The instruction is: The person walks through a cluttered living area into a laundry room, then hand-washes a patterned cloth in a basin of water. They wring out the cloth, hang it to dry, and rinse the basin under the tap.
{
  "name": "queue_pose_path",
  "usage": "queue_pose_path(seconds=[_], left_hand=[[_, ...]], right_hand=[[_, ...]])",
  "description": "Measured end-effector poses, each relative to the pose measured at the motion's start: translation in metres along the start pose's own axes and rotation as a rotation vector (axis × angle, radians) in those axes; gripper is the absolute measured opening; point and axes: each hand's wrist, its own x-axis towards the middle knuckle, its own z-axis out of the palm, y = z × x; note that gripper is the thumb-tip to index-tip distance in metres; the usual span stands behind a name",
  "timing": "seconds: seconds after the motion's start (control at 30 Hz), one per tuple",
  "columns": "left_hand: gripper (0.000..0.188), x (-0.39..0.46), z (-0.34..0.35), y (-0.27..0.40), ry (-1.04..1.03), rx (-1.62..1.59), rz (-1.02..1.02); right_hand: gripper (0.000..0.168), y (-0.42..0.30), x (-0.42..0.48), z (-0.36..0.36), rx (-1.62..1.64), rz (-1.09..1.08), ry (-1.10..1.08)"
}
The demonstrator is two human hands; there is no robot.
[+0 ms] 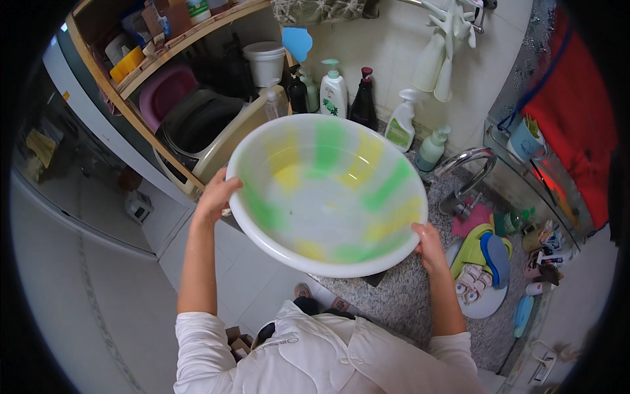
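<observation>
Between my hands I hold a large white plastic basin (330, 212) with green and yellow bands inside. My left hand (216, 194) grips its rim at the left side, thumb over the edge. At the lower right side of the rim, my right hand (427, 246) has hold of it. The basin is raised in front of me, partly over the speckled stone counter (393, 305), and its open side faces me. Nothing but a few small specks shows inside. Behind its right side a chrome faucet (470, 177) rises from the counter.
Pump bottles (333, 91) and a spray bottle (401, 120) line the wall. Slippers and small sandals (475, 281) lie right of the basin, near a glass shelf (536, 184). A wooden shelf (187, 37) and a washing machine (241, 130) stand left. Gloves (443, 59) hang above.
</observation>
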Motion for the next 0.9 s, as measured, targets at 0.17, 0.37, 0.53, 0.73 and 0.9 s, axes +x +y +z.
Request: queue_pose_path(seconds=[0.17,0.37,0.53,0.73,0.9], left_hand=[[0.056,-0.001,0.005,0.068,0.032,0.246,0.121],[0.047,0.02,0.033,0.144,0.056,0.555,0.361],[0.046,0.015,0.074,0.204,0.106,0.808,0.583],[0.048,-0.015,0.116,0.209,-0.288,0.428,0.797],[0.05,-0.051,0.118,0.175,-0.273,0.322,0.907]], right_hand=[[0.036,0.068,0.02,0.026,0.411,0.058,-0.094],[0.03,0.101,0.044,0.073,0.652,0.258,-0.162],[0.033,0.12,0.043,0.131,0.912,0.325,-0.307],[0.02,0.122,0.054,0.178,1.367,0.42,-0.412],[0.015,0.114,0.054,0.197,1.475,0.365,-0.398]])
